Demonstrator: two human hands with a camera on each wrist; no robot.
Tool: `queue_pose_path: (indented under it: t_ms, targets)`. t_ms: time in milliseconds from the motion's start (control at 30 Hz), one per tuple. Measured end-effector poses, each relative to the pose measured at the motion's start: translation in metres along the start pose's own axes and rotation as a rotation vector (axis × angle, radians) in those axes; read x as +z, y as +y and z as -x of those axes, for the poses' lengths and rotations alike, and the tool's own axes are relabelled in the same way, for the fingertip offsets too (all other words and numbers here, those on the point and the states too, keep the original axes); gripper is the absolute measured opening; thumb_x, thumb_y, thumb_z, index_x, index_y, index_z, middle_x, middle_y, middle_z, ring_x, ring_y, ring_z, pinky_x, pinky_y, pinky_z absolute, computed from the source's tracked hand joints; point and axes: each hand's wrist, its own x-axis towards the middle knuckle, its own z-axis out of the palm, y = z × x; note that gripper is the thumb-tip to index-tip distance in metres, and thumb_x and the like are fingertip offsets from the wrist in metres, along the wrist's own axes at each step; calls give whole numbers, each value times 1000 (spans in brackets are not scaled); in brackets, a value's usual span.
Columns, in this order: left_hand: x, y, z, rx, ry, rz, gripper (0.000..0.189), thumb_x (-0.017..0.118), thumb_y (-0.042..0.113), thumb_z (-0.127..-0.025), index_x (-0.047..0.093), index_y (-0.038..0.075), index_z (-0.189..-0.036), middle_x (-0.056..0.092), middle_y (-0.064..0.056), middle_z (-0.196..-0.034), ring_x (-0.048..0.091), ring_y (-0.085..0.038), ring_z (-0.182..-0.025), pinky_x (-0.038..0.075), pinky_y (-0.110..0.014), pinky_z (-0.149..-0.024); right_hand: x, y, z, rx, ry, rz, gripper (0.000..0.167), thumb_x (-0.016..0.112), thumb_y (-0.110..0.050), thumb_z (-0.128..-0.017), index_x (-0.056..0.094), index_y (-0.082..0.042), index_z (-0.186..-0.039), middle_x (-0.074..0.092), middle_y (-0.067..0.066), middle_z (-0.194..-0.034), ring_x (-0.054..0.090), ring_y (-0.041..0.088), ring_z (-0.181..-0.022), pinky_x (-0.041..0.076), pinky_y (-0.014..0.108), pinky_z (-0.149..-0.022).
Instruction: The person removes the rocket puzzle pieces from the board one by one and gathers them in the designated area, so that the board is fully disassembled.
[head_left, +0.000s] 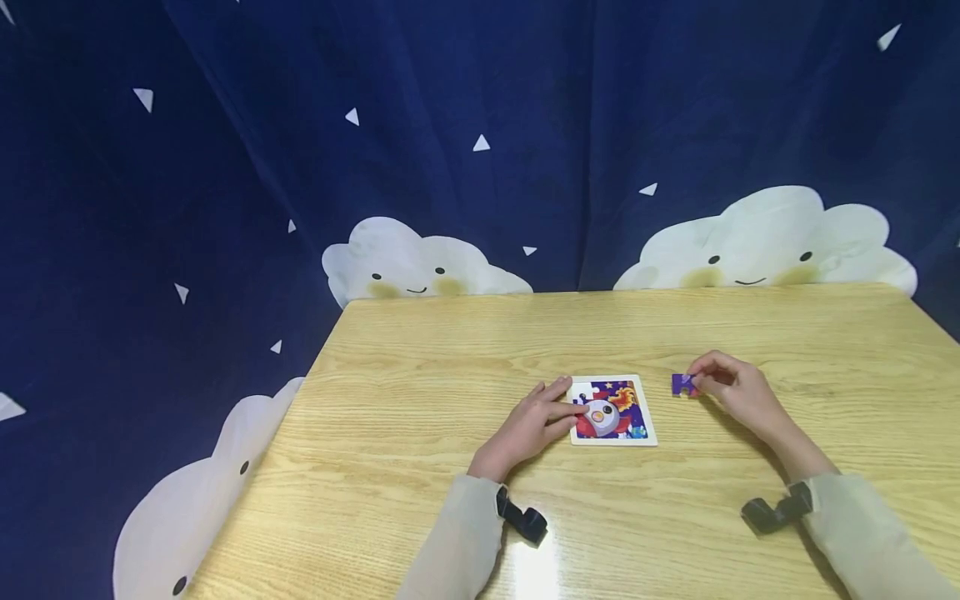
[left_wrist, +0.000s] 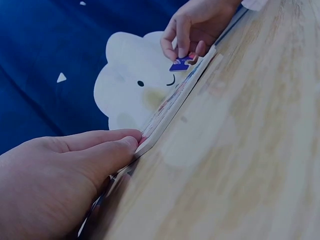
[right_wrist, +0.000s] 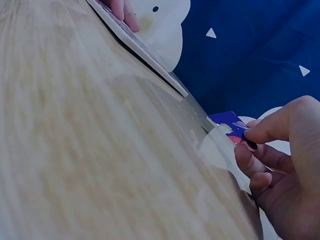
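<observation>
A square jigsaw puzzle [head_left: 609, 421] in a white frame lies on the table, showing a penguin-like character on a purple, starry background. Bare white backing shows at its upper left corner. My left hand [head_left: 531, 422] rests on the puzzle's left side with fingers extended; in the left wrist view its fingers [left_wrist: 115, 145] touch the board's edge. To the right of the frame, my right hand [head_left: 738, 396] pinches a purple puzzle piece [head_left: 681, 384] between thumb and fingers. The right wrist view shows that piece [right_wrist: 226, 120] partly covered by the fingertips, apart from the board.
Light wood table [head_left: 390, 433] surrounds the puzzle. A dark blue curtain [head_left: 450, 75] with white triangles and smiling clouds hangs behind the table and along its left side. Each wrist wears a black strap with a camera [head_left: 531, 527].
</observation>
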Motion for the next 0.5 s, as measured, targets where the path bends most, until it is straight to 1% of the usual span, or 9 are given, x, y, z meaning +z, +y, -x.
queue_pose_path:
  t_ms: [333,500]
  targets:
    - [-1,0,0,1,1,20,32,54,27,-101,65,20,-130,33,-9,-160,28,-19,-151,18,-41,-128,1,3,-1,-4,5,-6,13,62,-9,-93,66,-6,-105,71,5,-87,64,2,-73,46,14,-68]
    - [-1,0,0,5,6,22,32,54,27,-101,65,20,-130,33,-10,-159,29,-20,-150,19,-42,-128,1,3,-1,-15,14,-3,12,63,-10,-93,66,-7,-104,71,5,-87,63,0,-73,46,14,-67]
